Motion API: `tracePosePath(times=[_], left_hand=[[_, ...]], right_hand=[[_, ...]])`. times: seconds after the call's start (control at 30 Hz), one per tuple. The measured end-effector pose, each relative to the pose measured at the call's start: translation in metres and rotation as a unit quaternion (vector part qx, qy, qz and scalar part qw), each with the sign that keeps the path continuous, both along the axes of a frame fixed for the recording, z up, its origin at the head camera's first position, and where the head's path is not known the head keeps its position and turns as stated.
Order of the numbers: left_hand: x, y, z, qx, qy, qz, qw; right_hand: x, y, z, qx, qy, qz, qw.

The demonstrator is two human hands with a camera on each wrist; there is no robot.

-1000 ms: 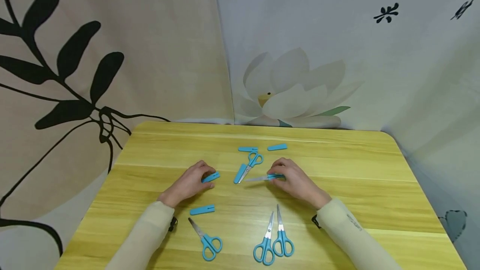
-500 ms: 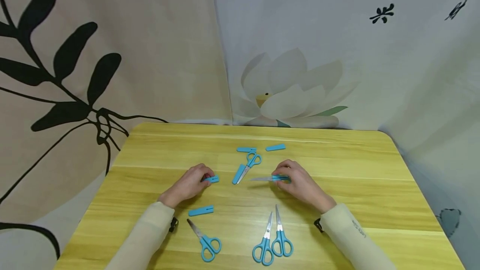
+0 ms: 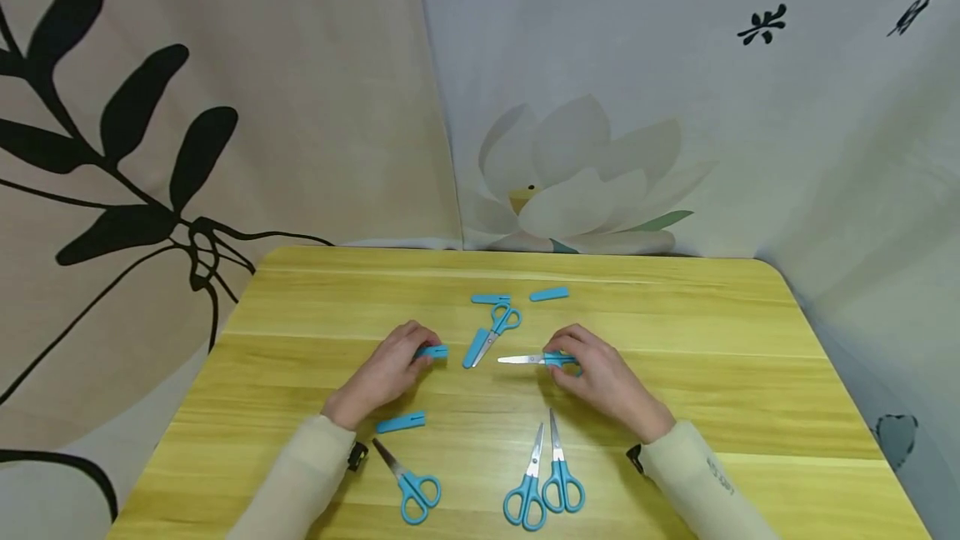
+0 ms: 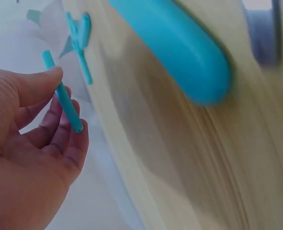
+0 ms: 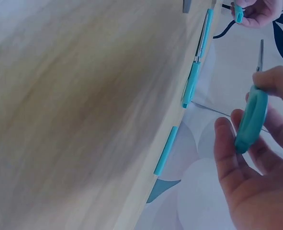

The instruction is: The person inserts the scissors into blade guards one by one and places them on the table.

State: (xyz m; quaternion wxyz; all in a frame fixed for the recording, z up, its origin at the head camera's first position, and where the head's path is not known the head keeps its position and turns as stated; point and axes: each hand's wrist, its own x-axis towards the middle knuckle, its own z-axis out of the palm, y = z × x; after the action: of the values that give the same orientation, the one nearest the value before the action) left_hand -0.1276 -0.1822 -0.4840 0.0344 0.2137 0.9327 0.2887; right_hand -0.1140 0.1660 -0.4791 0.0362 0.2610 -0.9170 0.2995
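Note:
My left hand [image 3: 386,369] pinches a small blue scissors cover [image 3: 435,352] between thumb and fingers, its slotted end pointing right. The left wrist view shows the cover [image 4: 69,108] edge-on across the fingers. Opposite, my right hand [image 3: 600,365] grips a pair of scissors [image 3: 558,358] by the blue handles. Their closed blades point left toward the cover, with a gap between the two. In the right wrist view the handle [image 5: 253,117] lies between thumb and fingers, and part of it is hidden.
Between and beyond the hands lie scissors [image 3: 506,319] with a cover [image 3: 475,348] beside the blades. Two more covers, one left [image 3: 490,299] and one right [image 3: 550,294], lie behind. Nearer are a cover [image 3: 401,422], scissors [image 3: 414,490] at left, and two pairs [image 3: 526,498] [image 3: 562,482] mid-front.
My left hand has shifted slightly right, and its cover now lies more level. In my right hand the scissors have turned, so the blades and a handle loop show more.

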Motion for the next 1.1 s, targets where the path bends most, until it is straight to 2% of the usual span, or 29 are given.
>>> tracePosePath(times=[0.2, 0.37, 0.73, 0.97, 1.1], left_hand=[[0.007, 0.012, 0.003, 0.027, 0.030, 0.008, 0.9992], [0.013, 0.022, 0.004, 0.046, 0.041, 0.019, 0.9979], [0.025, 0.037, 0.004, 0.093, 0.079, 0.021, 0.9923], [0.029, 0.040, 0.005, 0.100, 0.071, 0.018, 0.9923], [0.029, 0.040, 0.005, 0.099, 0.080, 0.015, 0.9918]], right_hand=[[0.003, -0.002, 0.001, -0.015, 0.043, -0.001, 0.9990], [0.004, -0.004, 0.001, -0.029, 0.058, -0.008, 0.9979], [0.007, -0.014, 0.005, -0.050, 0.062, -0.008, 0.9968], [0.007, -0.019, 0.005, -0.048, 0.061, -0.008, 0.9970], [0.008, -0.021, 0.004, -0.048, 0.058, -0.007, 0.9971]])
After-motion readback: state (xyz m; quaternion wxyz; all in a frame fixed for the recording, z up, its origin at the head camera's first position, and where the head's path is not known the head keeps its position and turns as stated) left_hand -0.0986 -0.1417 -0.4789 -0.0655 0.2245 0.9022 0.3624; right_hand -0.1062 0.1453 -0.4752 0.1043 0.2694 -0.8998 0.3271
